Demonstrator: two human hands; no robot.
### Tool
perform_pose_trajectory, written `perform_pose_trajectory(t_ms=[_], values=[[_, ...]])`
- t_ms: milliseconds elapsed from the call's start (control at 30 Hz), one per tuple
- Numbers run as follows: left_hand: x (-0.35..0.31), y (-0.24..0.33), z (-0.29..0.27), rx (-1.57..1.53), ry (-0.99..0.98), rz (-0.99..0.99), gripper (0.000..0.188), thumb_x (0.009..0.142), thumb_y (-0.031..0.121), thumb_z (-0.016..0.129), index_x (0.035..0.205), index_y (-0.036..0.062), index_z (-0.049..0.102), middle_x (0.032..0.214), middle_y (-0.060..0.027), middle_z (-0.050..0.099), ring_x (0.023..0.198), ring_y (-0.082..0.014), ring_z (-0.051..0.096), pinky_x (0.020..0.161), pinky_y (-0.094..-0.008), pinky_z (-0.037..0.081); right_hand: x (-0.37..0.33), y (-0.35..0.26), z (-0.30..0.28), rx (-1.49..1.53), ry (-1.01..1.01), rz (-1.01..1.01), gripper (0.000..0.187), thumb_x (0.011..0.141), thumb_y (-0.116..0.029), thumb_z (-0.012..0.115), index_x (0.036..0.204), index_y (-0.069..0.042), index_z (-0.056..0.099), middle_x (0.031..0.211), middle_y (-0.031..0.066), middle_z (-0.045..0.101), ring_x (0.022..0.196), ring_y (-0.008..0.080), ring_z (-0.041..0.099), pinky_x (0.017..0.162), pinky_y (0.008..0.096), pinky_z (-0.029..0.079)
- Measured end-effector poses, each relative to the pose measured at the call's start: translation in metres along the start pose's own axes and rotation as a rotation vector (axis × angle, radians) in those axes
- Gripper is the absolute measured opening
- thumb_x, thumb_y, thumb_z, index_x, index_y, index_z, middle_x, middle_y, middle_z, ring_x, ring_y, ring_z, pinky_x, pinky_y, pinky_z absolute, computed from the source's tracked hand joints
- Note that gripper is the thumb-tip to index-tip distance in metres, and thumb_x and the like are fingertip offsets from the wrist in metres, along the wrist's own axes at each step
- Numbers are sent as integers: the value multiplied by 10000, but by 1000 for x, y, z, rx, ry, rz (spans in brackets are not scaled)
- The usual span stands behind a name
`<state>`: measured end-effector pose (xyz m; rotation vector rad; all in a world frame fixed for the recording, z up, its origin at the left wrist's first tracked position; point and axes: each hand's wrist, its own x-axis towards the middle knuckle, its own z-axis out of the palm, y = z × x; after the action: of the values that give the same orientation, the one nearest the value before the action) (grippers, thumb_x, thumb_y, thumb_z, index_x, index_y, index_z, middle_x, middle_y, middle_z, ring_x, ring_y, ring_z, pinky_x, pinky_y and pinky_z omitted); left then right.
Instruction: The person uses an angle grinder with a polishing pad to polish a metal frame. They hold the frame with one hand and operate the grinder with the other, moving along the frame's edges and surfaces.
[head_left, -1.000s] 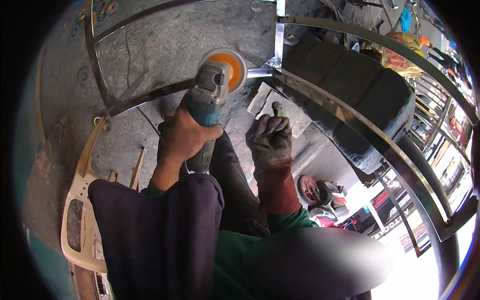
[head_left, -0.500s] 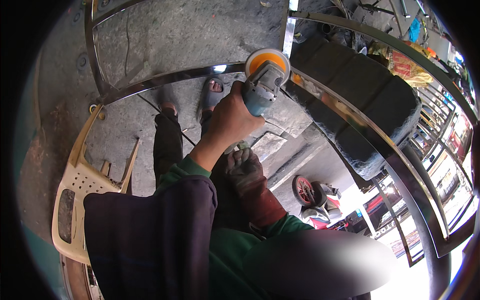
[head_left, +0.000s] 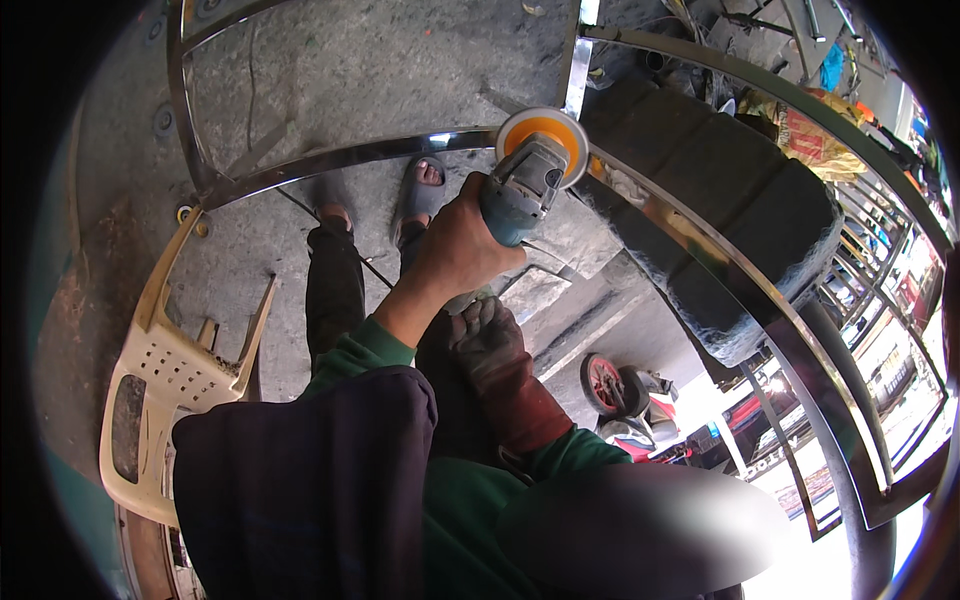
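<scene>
My bare left hand (head_left: 460,242) is wrapped round the blue-grey body of an angle grinder (head_left: 525,190). An orange disc with a pale rim (head_left: 568,148) faces up at the grinder's far end. It overlaps a joint of the shiny metal tube frame (head_left: 370,151); whether they touch I cannot tell. Below and a little right of it, my right hand (head_left: 490,345), in a dark and red glove, has its fingers curled closed. Something pale green shows at those fingers, too hidden to name. Dark cloth (head_left: 310,480) covers much of my left upper arm.
A cream plastic chair (head_left: 185,375) stands at left, beside the frame's corner. Under the frame's right part lies a large dark padded block (head_left: 715,200) with frayed edges. A yellow sack (head_left: 815,140) is at far right. Beyond my right glove is a red-rimmed wheel (head_left: 602,385). A cord (head_left: 375,272) crosses the floor.
The grinder and its disc have shifted slightly right and nearer along the frame joint, with my left hand still round the body. My gloved right hand stays nearly in place.
</scene>
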<state>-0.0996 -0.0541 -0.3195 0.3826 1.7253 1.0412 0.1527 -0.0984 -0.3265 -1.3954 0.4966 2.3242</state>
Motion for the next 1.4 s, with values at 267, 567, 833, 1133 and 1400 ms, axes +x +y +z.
perform_pose_trajectory(t_ms=[267,567,833,1133,1400], values=[[1,-3,-2,-58,-57,34,746,689,195,825,1322,-4,486,1087,-291,728,1063,-467,713,900,-487,582,2,1,4,23,302,-19,190,1078,-202,463,1086,-98,621,1061,31,659,1036,183,640,983,377,517],[8,4,-9,-17,-38,43,760,688,195,835,1333,-3,484,1116,-286,721,1094,-450,712,926,-469,576,2,5,19,-46,338,-30,231,1051,-249,508,1108,-106,681,1084,45,715,1049,257,672,1039,496,520],[9,2,-8,-115,-82,55,763,687,189,838,1338,2,487,1152,-283,712,1118,-449,703,949,-468,568,-2,8,42,-103,349,-47,178,1083,-179,472,1125,-92,620,1104,38,644,1076,181,614,1052,382,502],[4,10,-5,-155,-119,74,766,686,180,849,1345,23,491,1151,-258,717,1119,-443,702,951,-466,568,-8,8,51,-98,377,-43,213,1098,-205,447,1149,-100,625,1139,38,646,1131,185,613,1058,390,493],[1,-5,4,-172,-115,220,762,683,150,848,1344,26,489,1166,-256,714,1121,-452,695,954,-471,574,-1,4,45,-103,287,-27,194,1082,-188,477,1167,-100,628,1146,32,656,1110,190,610,1049,394,494]])
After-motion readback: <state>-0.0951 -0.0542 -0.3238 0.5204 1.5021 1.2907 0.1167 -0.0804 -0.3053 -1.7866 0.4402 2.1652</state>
